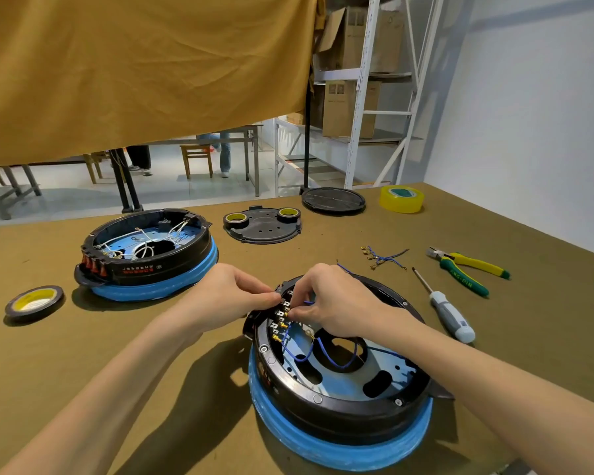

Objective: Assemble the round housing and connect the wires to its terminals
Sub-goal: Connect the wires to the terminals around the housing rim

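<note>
Head view: round housing, black ring on a blue base, near the table's front edge, right of centre, open side up, with blue wires looping across its inner plate. A row of terminals along its far-left rim. Left hand at that rim from outside, fingers curled, thumb and forefinger pinching the rim at the terminals. Right hand over the housing's far side, fingers bent, fingertips pinching a small connector at the terminal row; exactly which wire end, impossible to tell.

Second housing, with white wires inside, toward the table's left side, farther back. Flat tape roll near the left edge. Black cover plate mid-table toward the far edge, carrying two small tape rolls. Another black disc at the far edge, yellow tape roll just right of it. Loose wires with connectors, pliers and screwdriver on the olive table toward the right side.
</note>
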Demonstrator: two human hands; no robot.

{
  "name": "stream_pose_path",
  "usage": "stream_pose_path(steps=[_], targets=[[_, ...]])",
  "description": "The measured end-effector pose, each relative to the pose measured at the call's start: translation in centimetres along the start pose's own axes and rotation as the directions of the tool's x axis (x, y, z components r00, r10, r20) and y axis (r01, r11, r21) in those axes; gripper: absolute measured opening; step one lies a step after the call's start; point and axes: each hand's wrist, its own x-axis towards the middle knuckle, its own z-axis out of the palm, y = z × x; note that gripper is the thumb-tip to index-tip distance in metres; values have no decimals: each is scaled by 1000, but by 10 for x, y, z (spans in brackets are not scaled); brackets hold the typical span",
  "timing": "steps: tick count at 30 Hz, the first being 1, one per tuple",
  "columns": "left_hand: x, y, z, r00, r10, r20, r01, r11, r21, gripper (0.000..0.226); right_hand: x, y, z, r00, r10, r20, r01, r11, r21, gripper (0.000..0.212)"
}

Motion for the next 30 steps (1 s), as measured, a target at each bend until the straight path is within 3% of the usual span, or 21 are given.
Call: stream_pose_path(steps=[6,13,17,22,28,30], targets=[[-3,1,-1,1000,17,3,-17,999,35,3,1,1,4,999,11,-46,-9,999,41,16],[-4,7,-3,999,14,34,-16,999,49,35,-5,16,-2,998,-16,-57,24,988,150,14],[-7,8,-1,997,60,51,-65,992,112,29,-6,21,1,995,-56,-81,68,986,152,8],[-6,8,-1,993,107,60,-114,984,140,31,-4,28,0,995,-32,-96,50,979,198,24],[-3,5,13,992,127,20,-129,983,131,13,0,31,1,997,10,-76,6,981,195,15],[-4,6,16,989,145,-8,-143,981,133,18,3,28,1,997,16,-76,-3,986,169,13]])
